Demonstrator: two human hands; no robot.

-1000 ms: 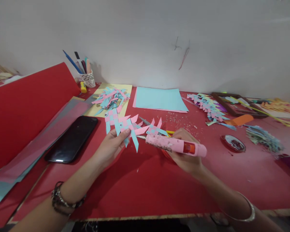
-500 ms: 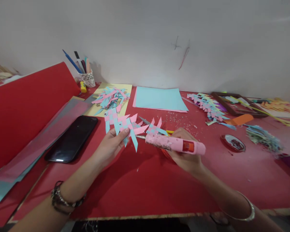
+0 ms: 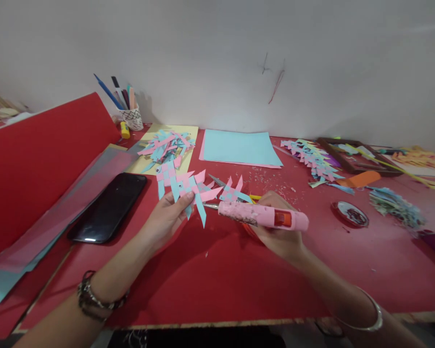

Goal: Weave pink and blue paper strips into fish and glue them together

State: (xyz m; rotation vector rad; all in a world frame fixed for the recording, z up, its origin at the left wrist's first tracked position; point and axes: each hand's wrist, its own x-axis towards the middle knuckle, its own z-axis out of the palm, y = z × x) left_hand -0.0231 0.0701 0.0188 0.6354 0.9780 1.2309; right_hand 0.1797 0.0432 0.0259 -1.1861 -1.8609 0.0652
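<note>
Between thumb and fingers, my left hand (image 3: 168, 212) pinches a woven paper fish (image 3: 189, 184) of pink and light blue strips with a small googly eye. Wrapped round a pink hot glue gun (image 3: 253, 214) is my right hand (image 3: 281, 232); the metal nozzle points left and reaches the fish's lower edge. Whether it touches the paper I cannot tell. Just beyond the held fish, another paper fish (image 3: 166, 174) with an eye lies on the table. A third woven piece (image 3: 231, 193) sits behind the gun, beside scissors (image 3: 217, 181) partly hidden by the fish.
At left lie a black phone (image 3: 108, 208) and long paper sheets. Farther back are a pen cup (image 3: 131, 118), a heap of paper strips (image 3: 166, 147) and blue sheets (image 3: 242, 147). A row of woven pieces (image 3: 311, 158), a tray (image 3: 379, 169) and a small dish (image 3: 351, 214) stand right.
</note>
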